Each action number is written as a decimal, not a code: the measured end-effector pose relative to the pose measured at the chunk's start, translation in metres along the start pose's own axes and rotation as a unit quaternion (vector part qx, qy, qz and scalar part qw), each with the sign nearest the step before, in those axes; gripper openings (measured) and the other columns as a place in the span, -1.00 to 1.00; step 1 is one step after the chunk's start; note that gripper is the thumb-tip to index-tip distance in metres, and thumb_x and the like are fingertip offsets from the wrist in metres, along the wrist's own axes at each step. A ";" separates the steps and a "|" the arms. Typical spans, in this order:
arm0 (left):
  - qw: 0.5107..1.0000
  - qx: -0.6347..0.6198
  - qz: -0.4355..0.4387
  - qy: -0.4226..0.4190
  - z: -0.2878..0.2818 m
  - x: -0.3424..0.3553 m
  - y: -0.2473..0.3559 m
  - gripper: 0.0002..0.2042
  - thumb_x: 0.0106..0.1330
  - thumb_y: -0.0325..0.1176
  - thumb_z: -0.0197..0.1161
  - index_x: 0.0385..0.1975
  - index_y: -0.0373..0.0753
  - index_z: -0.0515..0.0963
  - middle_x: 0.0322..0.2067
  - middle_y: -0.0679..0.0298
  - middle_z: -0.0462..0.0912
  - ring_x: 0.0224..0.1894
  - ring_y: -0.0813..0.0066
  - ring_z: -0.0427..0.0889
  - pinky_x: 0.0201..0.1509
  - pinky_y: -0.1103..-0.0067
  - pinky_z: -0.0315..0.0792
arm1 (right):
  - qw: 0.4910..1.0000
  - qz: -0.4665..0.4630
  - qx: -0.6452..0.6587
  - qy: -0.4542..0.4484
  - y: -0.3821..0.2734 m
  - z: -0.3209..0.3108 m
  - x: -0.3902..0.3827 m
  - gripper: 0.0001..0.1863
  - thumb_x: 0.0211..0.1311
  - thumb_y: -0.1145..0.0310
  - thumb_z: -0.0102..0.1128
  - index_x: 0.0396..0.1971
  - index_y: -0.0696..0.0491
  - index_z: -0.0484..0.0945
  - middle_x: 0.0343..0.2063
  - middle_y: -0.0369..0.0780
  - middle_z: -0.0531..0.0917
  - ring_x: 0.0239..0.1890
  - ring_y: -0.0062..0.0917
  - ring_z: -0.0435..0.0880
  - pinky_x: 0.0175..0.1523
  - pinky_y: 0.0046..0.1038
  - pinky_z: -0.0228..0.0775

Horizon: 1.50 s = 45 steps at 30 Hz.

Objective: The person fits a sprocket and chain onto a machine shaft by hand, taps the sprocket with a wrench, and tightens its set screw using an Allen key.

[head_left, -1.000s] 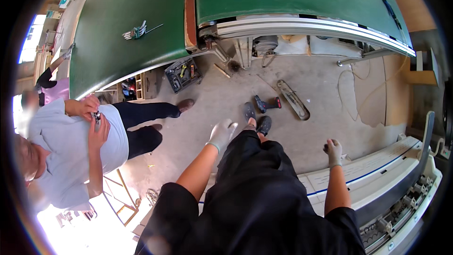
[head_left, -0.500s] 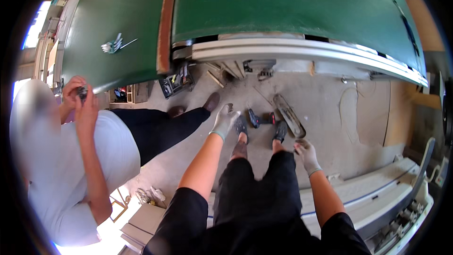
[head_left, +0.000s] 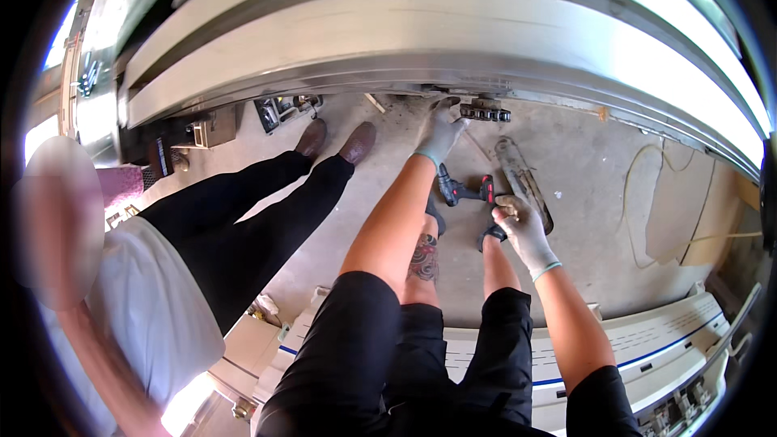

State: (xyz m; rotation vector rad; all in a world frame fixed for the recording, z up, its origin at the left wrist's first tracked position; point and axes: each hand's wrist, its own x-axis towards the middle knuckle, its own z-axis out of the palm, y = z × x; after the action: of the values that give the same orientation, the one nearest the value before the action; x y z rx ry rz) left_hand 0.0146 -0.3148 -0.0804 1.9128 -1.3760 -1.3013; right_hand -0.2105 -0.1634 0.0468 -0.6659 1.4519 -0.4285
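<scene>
My gloved left hand [head_left: 437, 133] reaches up to the underside of the metal rail [head_left: 388, 20], its fingers apart beside a dark toothed part [head_left: 486, 113] mounted there. My gloved right hand [head_left: 524, 235] is lower and to the right, its fingers curled; what is in them, if anything, I cannot make out. Below them on the concrete floor lie a black-and-red cordless drill [head_left: 460, 190] and a long dirty metal piece [head_left: 514, 162], the latter partly behind my right hand.
A co-worker [head_left: 129, 291] in a light shirt and dark trousers stands close at my left. A toolbox [head_left: 271, 113] lies under the rail. Cardboard [head_left: 688, 202] lies at the right. A long white machine [head_left: 647, 340] runs behind me.
The view has moved in close to the rail, hiding the green surface. My left hand has risen to the rail's underside; my right hand moved forward. The co-worker's arm has come down.
</scene>
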 end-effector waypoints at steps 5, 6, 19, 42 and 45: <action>0.995 0.038 0.093 -0.002 -0.036 -0.006 0.012 -0.68 0.23 -0.35 0.43 -0.04 -0.25 0.63 0.02 -0.07 0.64 0.08 -0.09 0.61 0.19 0.23 0.51 | 1.000 -0.012 -0.014 -0.015 -0.013 0.041 0.018 -0.71 0.34 0.47 0.35 0.01 0.19 0.59 -0.27 -0.30 0.70 -0.26 -0.67 0.62 -0.15 -0.59 0.47; 0.996 0.044 0.076 -0.013 -0.044 -0.010 0.012 -0.71 0.25 -0.34 0.41 -0.06 -0.26 0.63 -0.02 -0.07 0.65 0.06 -0.11 0.61 0.16 0.22 0.51 | 1.000 0.006 0.001 -0.008 -0.020 0.051 0.021 -0.70 0.35 0.44 0.35 0.01 0.20 0.59 -0.27 -0.31 0.70 -0.28 -0.68 0.60 -0.19 -0.60 0.45; 0.992 0.092 0.056 0.063 -0.180 -0.107 0.008 -0.65 0.34 -0.19 0.39 -0.10 -0.37 0.59 -0.08 -0.12 0.62 0.00 -0.15 0.58 0.11 0.22 0.46 | 0.970 -0.088 -0.228 0.010 -0.068 0.160 0.045 -0.27 0.18 0.31 0.44 0.33 0.23 0.39 0.27 0.10 0.53 0.30 -0.06 0.54 0.33 -0.26 0.44; 0.936 -0.341 -0.057 0.065 -0.266 -0.139 0.038 -0.58 0.43 -0.51 0.22 0.27 -0.39 0.39 0.13 0.18 0.55 0.20 0.42 0.50 0.32 0.52 0.36 | 0.980 -0.066 0.177 -0.063 -0.239 0.245 0.005 -0.68 0.42 0.18 0.35 -0.28 0.18 0.65 -0.39 -0.30 0.67 -0.30 -0.67 0.55 -0.18 -0.56 0.42; 0.973 -0.228 -0.027 0.027 -0.238 -0.132 0.037 -0.50 0.28 -0.63 0.21 0.26 -0.34 0.41 0.09 0.21 0.57 0.19 0.46 0.52 0.28 0.58 0.44 | 0.954 -0.124 0.266 -0.069 -0.247 0.233 -0.007 -0.67 0.38 0.18 0.40 -0.25 0.20 0.64 -0.37 -0.31 0.66 -0.25 -0.67 0.54 -0.11 -0.56 0.41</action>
State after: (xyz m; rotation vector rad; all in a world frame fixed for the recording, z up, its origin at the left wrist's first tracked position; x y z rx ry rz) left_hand 0.1970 -0.2495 0.1141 1.6610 -0.9025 -1.4312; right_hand 0.0503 -0.3086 0.2098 -0.4294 1.0546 -0.9132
